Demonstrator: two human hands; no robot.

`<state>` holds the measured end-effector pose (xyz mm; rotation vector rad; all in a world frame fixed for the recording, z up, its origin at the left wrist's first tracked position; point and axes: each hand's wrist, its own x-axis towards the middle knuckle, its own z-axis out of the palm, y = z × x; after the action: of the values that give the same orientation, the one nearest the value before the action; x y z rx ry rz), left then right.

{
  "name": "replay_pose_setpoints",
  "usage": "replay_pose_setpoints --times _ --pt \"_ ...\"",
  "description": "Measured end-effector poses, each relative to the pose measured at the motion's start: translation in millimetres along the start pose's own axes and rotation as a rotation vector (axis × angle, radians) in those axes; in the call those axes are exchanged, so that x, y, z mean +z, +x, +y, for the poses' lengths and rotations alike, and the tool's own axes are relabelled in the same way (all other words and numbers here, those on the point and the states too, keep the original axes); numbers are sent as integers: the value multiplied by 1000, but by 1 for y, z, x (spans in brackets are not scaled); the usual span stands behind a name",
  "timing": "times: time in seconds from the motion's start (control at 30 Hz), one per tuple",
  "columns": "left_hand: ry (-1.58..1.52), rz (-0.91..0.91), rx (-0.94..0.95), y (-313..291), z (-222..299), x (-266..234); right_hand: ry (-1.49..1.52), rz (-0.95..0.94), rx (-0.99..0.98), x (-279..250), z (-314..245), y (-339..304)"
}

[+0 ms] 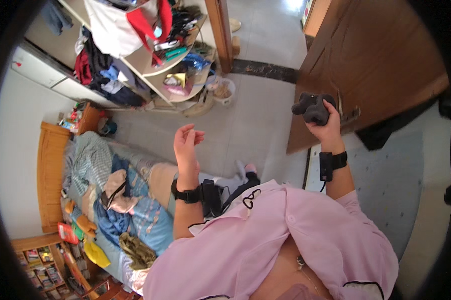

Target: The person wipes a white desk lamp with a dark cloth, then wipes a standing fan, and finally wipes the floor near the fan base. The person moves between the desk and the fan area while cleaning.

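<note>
My right hand (325, 127) is raised in front of the brown wooden door, its fingers closed round a dark grey soft bundle (315, 107) that looks like rolled-up socks. The bundle has several rounded lobes and sticks out past my fingers on the left. My left hand (186, 145) hangs in the air over the grey floor, holding nothing, with loosely bent fingers that stand partly apart. A black strap with a small box sits on each of my wrists.
The door (365, 60) stands open at the right beside a doorway. A bed heaped with clothes (120, 200) lies at the left. Cluttered corner shelves (155, 75) rise ahead, with a white bucket (224, 92) at their foot. Bookshelves (43, 265) stand at the lower left.
</note>
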<state>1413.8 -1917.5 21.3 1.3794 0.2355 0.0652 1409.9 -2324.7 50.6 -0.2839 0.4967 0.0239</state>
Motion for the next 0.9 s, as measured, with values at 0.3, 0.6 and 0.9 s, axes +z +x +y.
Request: replay_pose_setpoints --times 0.3,0.6,0.9 --pt "77 -492 3 194 16 202 72 156 -268 94 -95 186" --pt "189 -356 67 422 27 317 185 83 -213 152 -220 423" --pt "217 -79 132 633 33 375 25 67 -159 257 -299 633"
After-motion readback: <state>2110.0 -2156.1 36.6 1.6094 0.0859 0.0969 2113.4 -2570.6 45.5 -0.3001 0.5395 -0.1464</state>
